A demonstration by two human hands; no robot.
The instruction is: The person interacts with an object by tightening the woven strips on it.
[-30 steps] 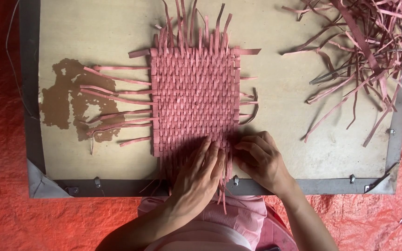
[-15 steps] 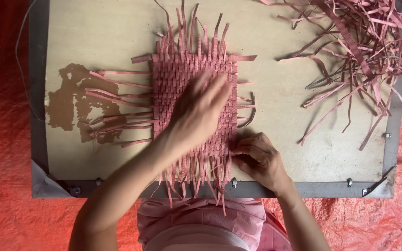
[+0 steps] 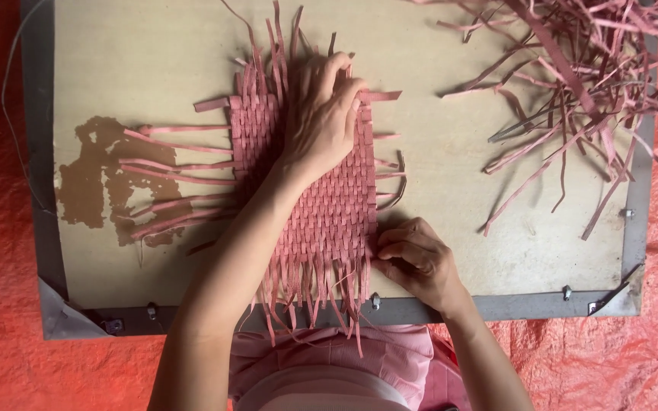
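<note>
- Pink woven mat (image 3: pixel 321 205) of flat strips lay near the middle of the wooden board (image 3: pixel 154 68), loose strip ends sticking out on all four sides.
- Could have come unwoven at the near right corner, judging by the free ends there, had the pinch let go.
- Might have skewed or bunched the weave if pressed unevenly from the far edge, since nothing else pinned the mat down.
- Left hand (image 3: pixel 321 122) rested flat and open on the mat's far part, fingers spread toward the far loose ends, forearm crossing over the weave.
- Right hand (image 3: pixel 413 259) sat curled at the mat's near right edge, fingertips closed on the edge strips; which strip exactly, not clear.
- Heap of spare pink strips (image 3: pixel 573 84) lay well apart at the far right of the board, out of both hands' touch.
- Grey metal frame (image 3: pixel 39 190) edged the board, set on an orange-red tarp (image 3: pixel 1 365).
</note>
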